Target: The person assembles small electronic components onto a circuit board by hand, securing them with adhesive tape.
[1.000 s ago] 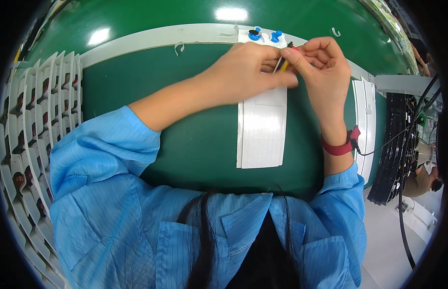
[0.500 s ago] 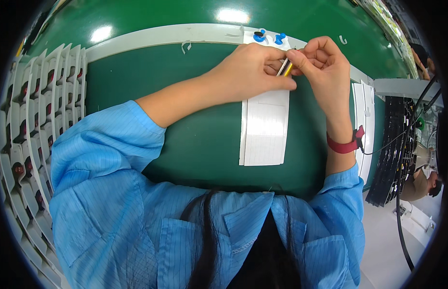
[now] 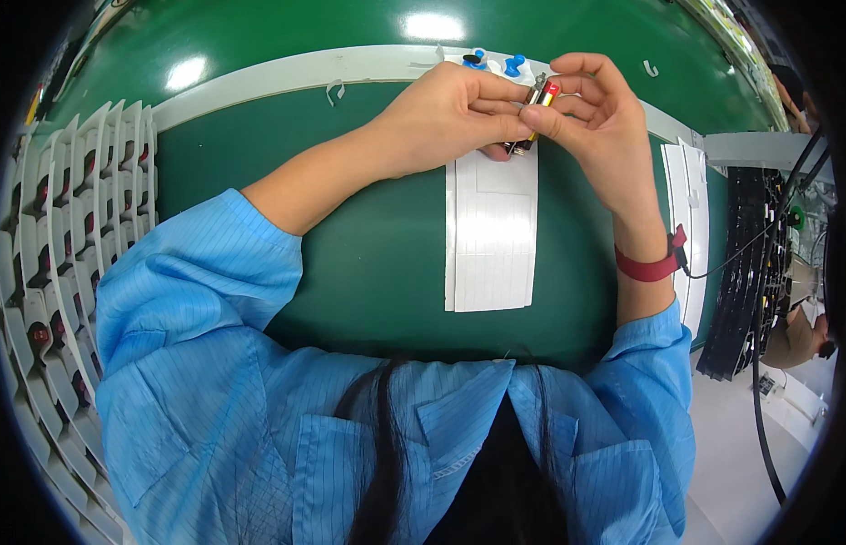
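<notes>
Between both hands, over the far end of a white sheet stack (image 3: 492,245), is a small slim piece with silver, black and yellow parts and a red end (image 3: 551,89); it looks like a battery in a small holder, though the fingers cover much of it. My left hand (image 3: 441,118) is closed round its near left side, thumb along the lower edge. The thumb and fingertips of my right hand (image 3: 597,123) pinch it from the right, other fingers curled. Just beyond, two blue knobbed pieces (image 3: 515,64) stand on white, one of them with a black top.
Stacked white trays (image 3: 87,200) with dark red items line the left. White strips (image 3: 685,209) and black strips (image 3: 746,263) lie to the right. A red wrist strap (image 3: 648,265) with a thin cord circles my right wrist. Another person (image 3: 796,338) is at far right.
The held piece has turned, so its red end and metal parts now show. Both hands have shifted slightly left, and the right fingers are lifted a little more.
</notes>
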The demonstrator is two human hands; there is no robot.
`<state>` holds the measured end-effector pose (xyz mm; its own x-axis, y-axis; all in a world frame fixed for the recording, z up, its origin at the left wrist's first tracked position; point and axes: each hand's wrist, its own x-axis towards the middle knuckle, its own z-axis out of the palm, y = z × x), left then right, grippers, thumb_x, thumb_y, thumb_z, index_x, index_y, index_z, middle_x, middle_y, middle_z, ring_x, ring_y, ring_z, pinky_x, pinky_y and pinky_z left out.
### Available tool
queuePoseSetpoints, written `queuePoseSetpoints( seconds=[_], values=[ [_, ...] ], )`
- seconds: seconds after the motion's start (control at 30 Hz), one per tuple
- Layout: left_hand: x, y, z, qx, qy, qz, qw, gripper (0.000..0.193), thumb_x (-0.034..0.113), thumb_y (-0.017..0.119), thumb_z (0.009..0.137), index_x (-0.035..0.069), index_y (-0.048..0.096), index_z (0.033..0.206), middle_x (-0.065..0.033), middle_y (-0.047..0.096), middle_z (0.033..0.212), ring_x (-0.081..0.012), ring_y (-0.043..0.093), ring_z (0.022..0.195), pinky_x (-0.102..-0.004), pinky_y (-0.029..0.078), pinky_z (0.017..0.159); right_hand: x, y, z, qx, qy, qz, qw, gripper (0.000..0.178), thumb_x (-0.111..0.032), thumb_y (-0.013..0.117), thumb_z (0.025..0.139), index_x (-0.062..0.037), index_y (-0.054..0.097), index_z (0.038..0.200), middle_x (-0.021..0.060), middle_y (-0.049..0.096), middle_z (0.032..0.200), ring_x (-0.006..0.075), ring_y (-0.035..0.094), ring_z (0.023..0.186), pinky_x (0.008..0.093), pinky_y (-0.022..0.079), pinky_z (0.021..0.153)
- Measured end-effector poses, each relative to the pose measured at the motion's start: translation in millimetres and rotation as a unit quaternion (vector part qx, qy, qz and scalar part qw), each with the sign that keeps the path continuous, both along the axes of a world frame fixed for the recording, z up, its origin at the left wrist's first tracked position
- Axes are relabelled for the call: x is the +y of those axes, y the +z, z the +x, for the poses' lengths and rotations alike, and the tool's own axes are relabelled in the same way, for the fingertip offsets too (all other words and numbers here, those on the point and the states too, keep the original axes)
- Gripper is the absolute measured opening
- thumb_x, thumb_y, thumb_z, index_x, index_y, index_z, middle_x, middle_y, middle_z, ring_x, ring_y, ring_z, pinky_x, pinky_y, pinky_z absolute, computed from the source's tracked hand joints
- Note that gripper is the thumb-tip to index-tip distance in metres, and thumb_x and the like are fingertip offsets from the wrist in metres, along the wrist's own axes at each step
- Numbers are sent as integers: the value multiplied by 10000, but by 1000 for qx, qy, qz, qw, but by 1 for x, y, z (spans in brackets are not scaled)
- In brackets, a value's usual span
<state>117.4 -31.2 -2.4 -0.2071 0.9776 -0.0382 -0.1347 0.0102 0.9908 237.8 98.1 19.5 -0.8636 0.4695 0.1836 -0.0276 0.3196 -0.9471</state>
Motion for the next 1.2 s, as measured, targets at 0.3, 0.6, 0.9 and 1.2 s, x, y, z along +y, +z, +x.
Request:
queuePoseSetpoints(
  seconds=[0.3,0.6,0.9,1.2],
  values=[
    [1,-5,2,101,-52,-1,994,250,96,477,892,-68,534,1073,-100,610,927,-142,601,832,-255,511,752,13,8,4,-76,61,-30,995,370,-39,696,723,-1,504,1037,49,614,783,81,608,673,176,459,591],
    [-2,7,-9,-97,-131,-18,986,280,96,485,878,-57,513,1111,-149,599,1013,-234,618,914,-297,521,801,31,5,10,-66,148,-153,975,404,-31,668,746,-2,487,1106,77,628,829,123,612,746,217,478,690],
    [3,0,-9,-174,-34,9,984,271,105,475,878,-46,530,1096,-152,600,1001,-222,605,933,-295,501,841,12,4,2,5,39,-141,989,378,-60,652,775,28,487,1103,111,628,872,137,613,769,251,492,724],
    [-1,1,-11,-149,-45,-8,988,287,104,469,880,-64,512,1108,-160,595,1014,-234,608,935,-309,509,827,16,7,3,-26,50,-101,993,342,-57,616,803,41,490,1105,122,632,892,148,619,779,265,498,731]
  ],
)
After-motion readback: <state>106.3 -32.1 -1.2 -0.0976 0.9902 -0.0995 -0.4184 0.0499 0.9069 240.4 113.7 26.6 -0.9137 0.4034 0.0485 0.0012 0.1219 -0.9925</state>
